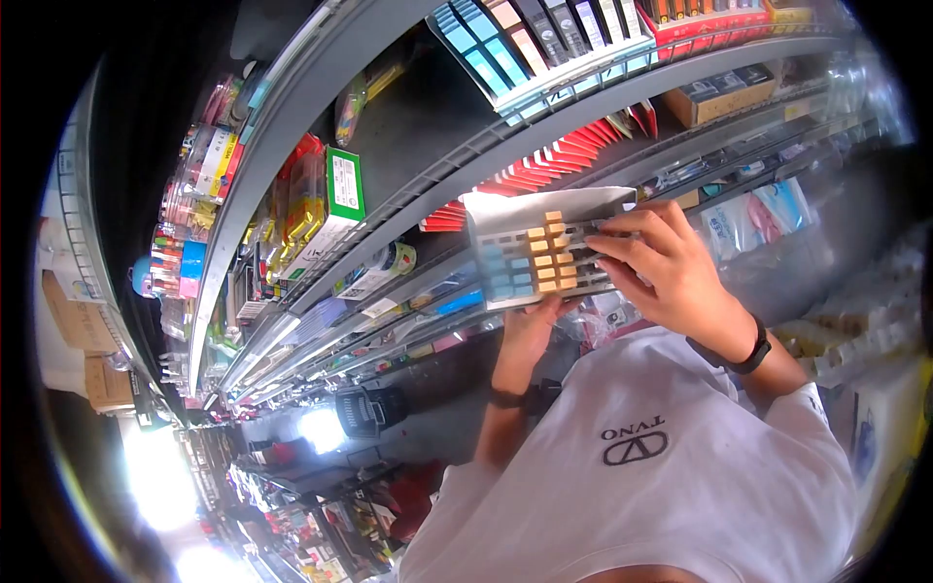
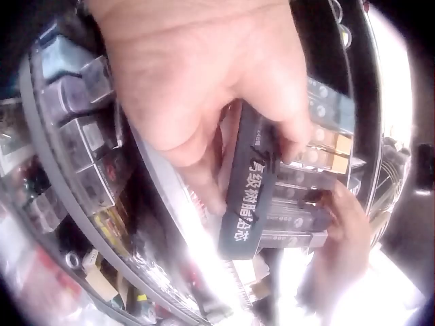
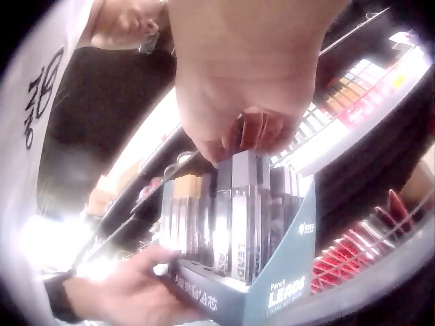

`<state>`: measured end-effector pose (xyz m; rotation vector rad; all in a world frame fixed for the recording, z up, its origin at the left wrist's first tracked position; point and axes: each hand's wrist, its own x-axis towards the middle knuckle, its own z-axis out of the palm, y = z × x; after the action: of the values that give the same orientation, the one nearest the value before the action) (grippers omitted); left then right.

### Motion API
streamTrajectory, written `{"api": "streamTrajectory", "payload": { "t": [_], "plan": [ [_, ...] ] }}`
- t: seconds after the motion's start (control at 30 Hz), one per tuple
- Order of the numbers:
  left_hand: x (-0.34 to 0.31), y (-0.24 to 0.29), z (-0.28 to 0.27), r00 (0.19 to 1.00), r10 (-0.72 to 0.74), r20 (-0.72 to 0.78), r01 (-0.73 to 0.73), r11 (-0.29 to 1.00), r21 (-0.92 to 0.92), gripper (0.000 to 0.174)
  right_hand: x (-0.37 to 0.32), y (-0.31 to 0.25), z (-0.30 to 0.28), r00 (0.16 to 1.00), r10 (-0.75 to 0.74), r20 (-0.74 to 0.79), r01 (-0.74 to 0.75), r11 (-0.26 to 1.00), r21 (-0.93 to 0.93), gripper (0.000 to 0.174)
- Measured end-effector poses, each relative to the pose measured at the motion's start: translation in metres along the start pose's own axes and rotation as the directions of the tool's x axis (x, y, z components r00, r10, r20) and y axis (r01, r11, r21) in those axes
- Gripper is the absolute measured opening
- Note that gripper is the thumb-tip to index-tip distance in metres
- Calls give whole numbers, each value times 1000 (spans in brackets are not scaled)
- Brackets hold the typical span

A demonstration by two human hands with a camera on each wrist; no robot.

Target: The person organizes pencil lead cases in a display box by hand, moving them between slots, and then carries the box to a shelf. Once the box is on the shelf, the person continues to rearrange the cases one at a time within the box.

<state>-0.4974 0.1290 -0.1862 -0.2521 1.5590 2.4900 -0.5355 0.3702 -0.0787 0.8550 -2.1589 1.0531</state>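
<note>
A cardboard display box printed "Pencil LEADS" holds rows of slim clear pencil lead cases with blue, yellow and grey caps. My left hand grips this box from below, and in the left wrist view its thumb and fingers wrap the box's dark printed front. Over the grey-capped end of the box, my right hand has its fingers bent down. In the right wrist view those fingers pinch the top of a grey-capped lead case, which stands higher than its neighbours. Part of the fingertips is hidden.
Wire-edged store shelves run close beyond the box. Red packets stand in a row right behind it. Above are a white display box of coloured packs and a red display box. A green-and-white carton lies left.
</note>
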Motion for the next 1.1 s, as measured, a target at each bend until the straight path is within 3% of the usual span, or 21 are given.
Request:
{"api": "streamTrajectory", "payload": {
  "t": [0.03, 0.17, 0.3, 0.4, 0.6, 0.87, 0.97, 1.1],
  "plan": [
    [-1, 2, 4, 999, -16, -40, 19, 998, 62, 43, 0, 0, 0, 1000, -6, 10, 6, 1000, 4, 32],
    [-1, -6, -6, 998, -11, 61, -1, 981, 193, 43, 1, 4, 0, 998, -43, 48, 42, 999, 18, 33],
    [0, -11, -13, 994, 10, 106, -30, 982, 188, 43, 1, 8, -6, 991, -83, 105, 86, 996, -24, 36],
    [0, -15, -15, 996, 1, 89, -17, 984, 177, 44, 0, 7, -9, 985, -20, 174, 20, 1000, 3, 39],
    [0, -15, -14, 996, -2, 84, -13, 984, 177, 44, 0, 4, -12, 985, -14, 170, 10, 1000, 20, 42],
    [2, -23, -20, 996, -23, 88, 6, 983, 183, 46, 0, 3, -12, 994, -42, 105, 35, 997, 70, 36],
    [5, -22, -16, 987, 13, 161, -30, 994, 102, 47, -1, 5, -12, 997, -45, 55, 38, 993, 116, 36],
    [2, -17, -8, 996, 8, 85, -9, 1000, 11, 43, 1, 7, -24, 997, -40, -65, 53, 979, 199, 38]
  ]
}}
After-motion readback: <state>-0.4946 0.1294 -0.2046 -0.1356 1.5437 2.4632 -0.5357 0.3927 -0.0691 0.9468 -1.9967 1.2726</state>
